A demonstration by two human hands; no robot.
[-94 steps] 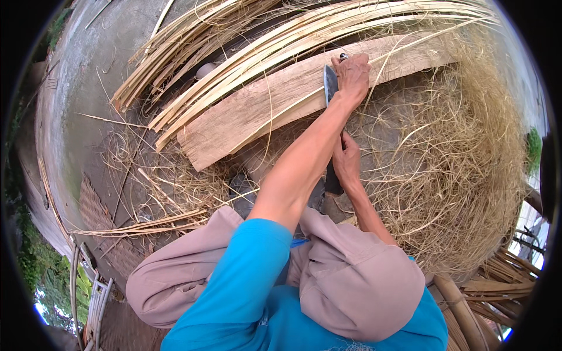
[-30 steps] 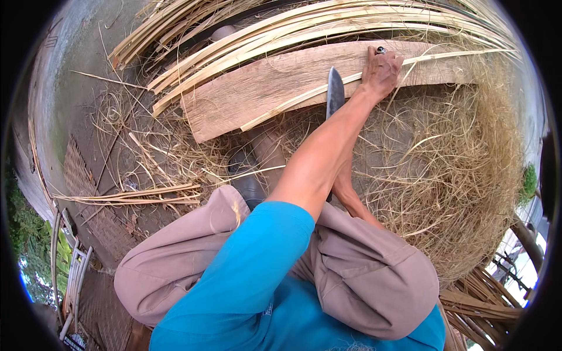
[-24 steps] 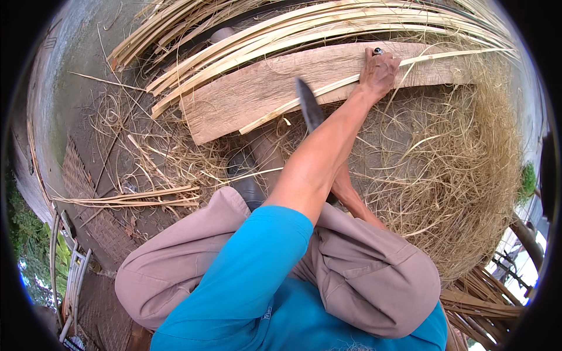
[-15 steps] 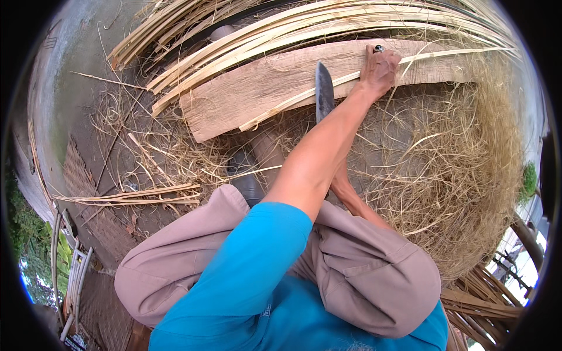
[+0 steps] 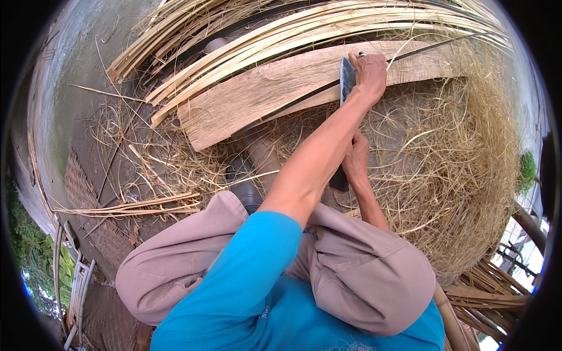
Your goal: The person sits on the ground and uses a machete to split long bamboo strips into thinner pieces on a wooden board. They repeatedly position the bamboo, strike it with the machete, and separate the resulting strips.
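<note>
My left hand, its arm stretched up and to the right across the view, grips a long, thin strip with its dark side up. The strip lies slantwise over a broad wooden plank and runs on past the hand to the upper right. Below the left forearm, my right hand is closed round the handle of a large knife. The blade points away from me, upright against the strip just left of my left hand. My left forearm hides the middle of the knife.
Beyond the plank lie long pale split strips in a bundle. A heap of fine curled shavings covers the ground at right. More loose strips lie at left, near a woven mat. My bent legs are close below the hands.
The strip showed a pale face before and shows a dark one now. My left hand has shifted slightly left. The knife has moved right, and my right hand has come up into sight.
</note>
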